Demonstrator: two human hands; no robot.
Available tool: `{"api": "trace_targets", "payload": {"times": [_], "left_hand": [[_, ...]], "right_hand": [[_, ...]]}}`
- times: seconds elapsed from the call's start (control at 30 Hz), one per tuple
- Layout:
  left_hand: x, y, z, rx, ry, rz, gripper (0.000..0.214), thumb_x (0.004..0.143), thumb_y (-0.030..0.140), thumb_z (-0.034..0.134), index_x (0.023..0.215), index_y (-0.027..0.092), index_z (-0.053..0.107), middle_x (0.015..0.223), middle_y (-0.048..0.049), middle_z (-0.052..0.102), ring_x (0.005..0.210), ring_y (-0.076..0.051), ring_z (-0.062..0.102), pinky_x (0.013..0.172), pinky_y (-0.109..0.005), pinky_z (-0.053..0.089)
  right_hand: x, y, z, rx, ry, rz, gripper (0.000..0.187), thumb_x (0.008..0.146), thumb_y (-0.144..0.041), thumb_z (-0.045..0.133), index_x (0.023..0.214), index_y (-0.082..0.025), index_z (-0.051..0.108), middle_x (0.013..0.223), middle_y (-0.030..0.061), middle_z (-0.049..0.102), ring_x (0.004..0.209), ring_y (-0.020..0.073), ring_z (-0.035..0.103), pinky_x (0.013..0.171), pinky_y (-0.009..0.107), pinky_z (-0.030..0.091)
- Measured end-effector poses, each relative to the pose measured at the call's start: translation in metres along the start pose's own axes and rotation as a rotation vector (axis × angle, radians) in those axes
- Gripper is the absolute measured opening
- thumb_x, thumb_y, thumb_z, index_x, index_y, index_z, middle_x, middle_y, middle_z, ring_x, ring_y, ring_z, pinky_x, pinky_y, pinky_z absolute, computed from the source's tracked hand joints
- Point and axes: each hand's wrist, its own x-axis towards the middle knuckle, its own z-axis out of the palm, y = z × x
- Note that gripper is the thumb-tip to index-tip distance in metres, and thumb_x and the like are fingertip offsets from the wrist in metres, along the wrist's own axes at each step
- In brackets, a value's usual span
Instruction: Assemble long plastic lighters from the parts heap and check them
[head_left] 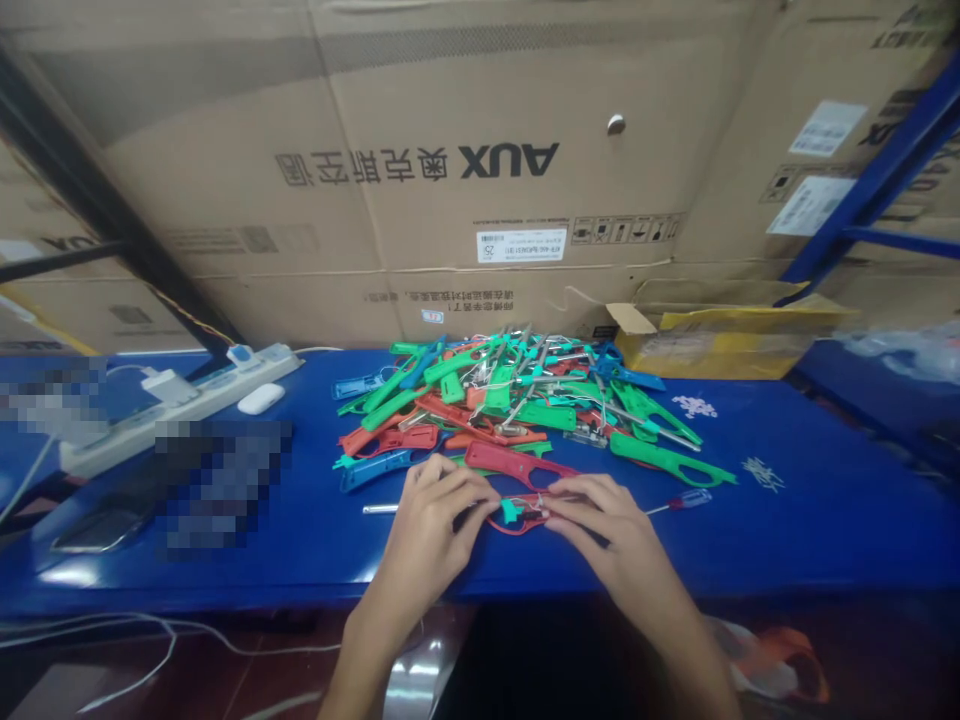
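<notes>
Both hands are at a red lighter body (523, 526) low over the blue table, with a teal trigger piece and thin wires showing inside it. My left hand (441, 515) has its fingers closed around the left end, and a metal tube (380, 509) sticks out beyond it. Thumb and fingers of my right hand (606, 520) pinch at the wires and the right end; the fingertips partly hide what they touch. Just behind lies a separate red shell half (514, 463). To the right of my right hand is a screwdriver (690, 498) with a clear handle.
A heap of green, red and blue lighter parts (487, 390) fills the table's middle back. Small pink pieces (694, 406) and screws (762, 474) lie right. An open yellow carton (712, 345) stands behind. Left are a power strip (195, 400) and a white case (261, 398).
</notes>
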Motion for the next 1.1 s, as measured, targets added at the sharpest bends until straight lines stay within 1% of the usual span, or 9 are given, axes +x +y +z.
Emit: {"api": "trace_targets", "payload": {"times": [0.13, 0.27, 0.47, 0.53, 0.63, 0.7, 0.8, 0.93, 1.1], "left_hand": [[-0.001, 0.001, 0.0, -0.03, -0.034, -0.062, 0.008, 0.097, 0.019, 0.067, 0.092, 0.025, 0.07, 0.096, 0.0028, 0.075, 0.093, -0.022, 0.056, 0.086, -0.04, 0.037], [-0.003, -0.001, 0.0, -0.067, -0.056, -0.113, 0.007, 0.096, 0.019, 0.067, 0.093, 0.025, 0.068, 0.095, 0.0025, 0.075, 0.094, -0.022, 0.057, 0.087, -0.04, 0.039], [-0.004, 0.001, 0.0, -0.035, -0.066, -0.091, 0.009, 0.095, 0.017, 0.068, 0.089, 0.024, 0.066, 0.095, 0.0038, 0.073, 0.093, -0.02, 0.057, 0.088, -0.04, 0.037], [-0.004, 0.001, 0.0, -0.017, -0.07, -0.076, 0.009, 0.094, 0.019, 0.07, 0.088, 0.024, 0.065, 0.095, 0.0045, 0.073, 0.092, -0.02, 0.057, 0.087, -0.039, 0.036], [-0.003, -0.001, -0.001, -0.021, -0.078, -0.079, 0.008, 0.096, 0.021, 0.069, 0.088, 0.024, 0.066, 0.096, 0.0045, 0.073, 0.092, -0.02, 0.057, 0.086, -0.039, 0.036], [-0.003, -0.001, -0.001, -0.03, -0.083, -0.096, 0.009, 0.097, 0.021, 0.067, 0.088, 0.024, 0.066, 0.096, 0.0036, 0.072, 0.092, -0.02, 0.056, 0.086, -0.038, 0.037], [-0.002, -0.002, -0.001, -0.04, -0.089, -0.115, 0.009, 0.097, 0.021, 0.067, 0.088, 0.024, 0.066, 0.099, 0.0024, 0.071, 0.095, -0.021, 0.056, 0.087, -0.039, 0.038], [-0.003, -0.002, -0.001, -0.067, -0.087, -0.134, 0.01, 0.096, 0.021, 0.067, 0.087, 0.024, 0.066, 0.103, 0.002, 0.07, 0.099, -0.021, 0.056, 0.09, -0.04, 0.039], [-0.004, -0.004, 0.001, -0.075, -0.095, -0.136, 0.01, 0.097, 0.021, 0.066, 0.088, 0.024, 0.066, 0.103, 0.0015, 0.071, 0.098, -0.021, 0.057, 0.09, -0.041, 0.039]], "right_hand": [[-0.001, -0.002, 0.001, 0.002, 0.038, -0.023, 0.017, 0.099, -0.03, 0.062, 0.108, -0.028, 0.077, 0.11, 0.0023, 0.076, 0.102, 0.0227, 0.068, 0.089, 0.041, 0.053], [-0.005, -0.005, 0.005, -0.029, 0.109, -0.025, 0.019, 0.1, -0.029, 0.062, 0.109, -0.019, 0.075, 0.111, 0.0051, 0.078, 0.106, 0.0226, 0.071, 0.097, 0.04, 0.056], [-0.007, -0.004, 0.006, -0.104, 0.151, -0.072, 0.027, 0.104, -0.026, 0.053, 0.11, -0.015, 0.077, 0.118, 0.0073, 0.078, 0.107, 0.0214, 0.075, 0.096, 0.033, 0.062], [-0.006, -0.002, 0.005, -0.108, 0.139, -0.099, 0.027, 0.104, -0.023, 0.053, 0.112, -0.016, 0.077, 0.117, 0.0072, 0.078, 0.11, 0.023, 0.075, 0.099, 0.038, 0.062], [-0.005, 0.0, 0.004, -0.092, 0.095, -0.15, 0.03, 0.102, -0.016, 0.051, 0.119, -0.02, 0.076, 0.118, 0.0064, 0.078, 0.114, 0.0247, 0.073, 0.109, 0.05, 0.054], [-0.005, 0.0, 0.004, -0.09, 0.09, -0.117, 0.031, 0.102, -0.016, 0.051, 0.119, -0.023, 0.076, 0.124, 0.0071, 0.075, 0.118, 0.0256, 0.071, 0.108, 0.052, 0.055], [-0.007, -0.002, 0.005, -0.106, 0.14, 0.013, 0.028, 0.102, -0.028, 0.054, 0.122, -0.024, 0.074, 0.129, 0.0116, 0.069, 0.119, 0.0268, 0.068, 0.097, 0.045, 0.061], [-0.009, -0.003, 0.009, -0.14, 0.235, 0.121, 0.041, 0.099, -0.047, 0.058, 0.127, -0.019, 0.069, 0.12, 0.014, 0.069, 0.11, 0.0277, 0.068, 0.091, 0.043, 0.062], [-0.011, 0.002, 0.015, -0.149, 0.242, 0.152, 0.041, 0.101, -0.05, 0.054, 0.118, -0.017, 0.072, 0.115, 0.0122, 0.074, 0.106, 0.0272, 0.071, 0.092, 0.042, 0.06]]}}
